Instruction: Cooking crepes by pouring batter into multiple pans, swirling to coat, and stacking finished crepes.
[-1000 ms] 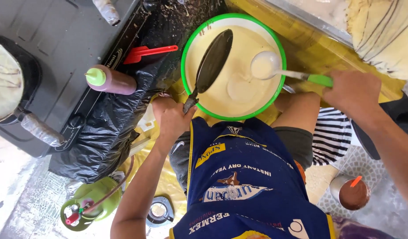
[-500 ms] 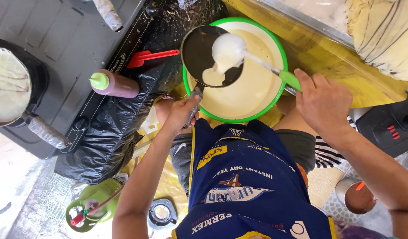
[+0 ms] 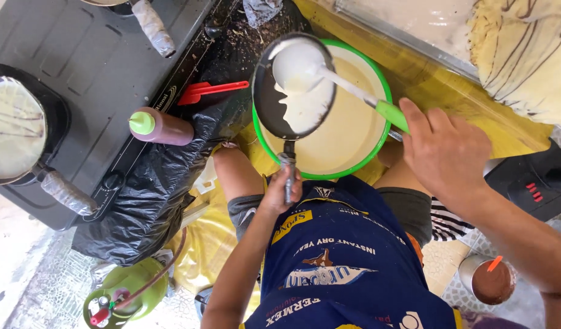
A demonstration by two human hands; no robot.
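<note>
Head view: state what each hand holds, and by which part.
Left hand grips the black pan by its handle; right hand holds the ladle by its green handle end.

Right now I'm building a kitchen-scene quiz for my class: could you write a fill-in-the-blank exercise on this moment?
1. The left hand holds the dark pan by its ____.
2. The right hand grips a ladle whose handle is ____ in colour.
3. Pale batter lies in the pan, held above a bowl with a ____ rim.
4. The spatula beside the stove is ____.

Missing words: handle; green; green; red
</note>
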